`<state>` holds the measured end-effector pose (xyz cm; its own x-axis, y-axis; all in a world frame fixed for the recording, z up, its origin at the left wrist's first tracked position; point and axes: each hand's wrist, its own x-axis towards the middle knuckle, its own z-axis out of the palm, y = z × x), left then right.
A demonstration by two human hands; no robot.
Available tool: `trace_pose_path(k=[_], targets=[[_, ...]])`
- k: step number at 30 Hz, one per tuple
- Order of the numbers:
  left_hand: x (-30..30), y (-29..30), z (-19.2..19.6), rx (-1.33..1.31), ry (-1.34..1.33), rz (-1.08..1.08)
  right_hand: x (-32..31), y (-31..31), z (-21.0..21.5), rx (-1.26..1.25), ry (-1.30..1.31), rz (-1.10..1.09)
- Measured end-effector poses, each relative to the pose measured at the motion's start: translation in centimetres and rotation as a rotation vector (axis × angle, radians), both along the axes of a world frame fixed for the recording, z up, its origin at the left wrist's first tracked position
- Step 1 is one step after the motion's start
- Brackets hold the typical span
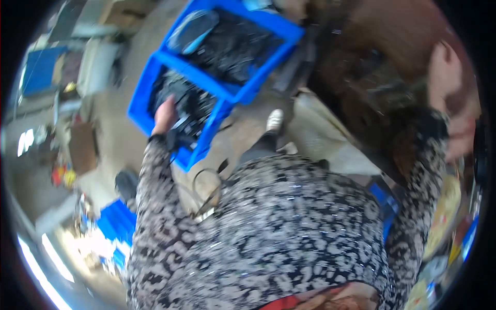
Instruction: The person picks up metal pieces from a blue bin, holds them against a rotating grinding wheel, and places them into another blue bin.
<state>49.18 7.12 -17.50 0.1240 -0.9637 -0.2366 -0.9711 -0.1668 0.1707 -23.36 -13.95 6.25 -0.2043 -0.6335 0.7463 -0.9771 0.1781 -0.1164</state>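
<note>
**Daylight, heavy motion blur**

Light is bright and even, strongest as a white glare along the lower left rim; shadows stay soft; the whole frame smears, perhaps from head movement; fisheye bending curves the edges; corners fall black.

The two crates [243,93] are bright blue, filled with black parts [227,46]. The person's top [289,222] is a mottled black, grey and cream pattern. The shoe [274,120] is white. The floor [119,129] is dull grey-brown. The worktop [361,67] is dark brown.
</note>
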Motion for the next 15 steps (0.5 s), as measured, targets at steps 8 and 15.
trace_pose_path(k=[8,15], targets=[[-2.8,1.0,5.2,-0.237,0.645,0.541,4.3,0.7,0.8,-0.330,-0.115,0.295],[-13.6,-3.2,14.2,-0.269,1.711,0.546,3.3,1.3,1.6,-0.310,-0.223,0.325]])
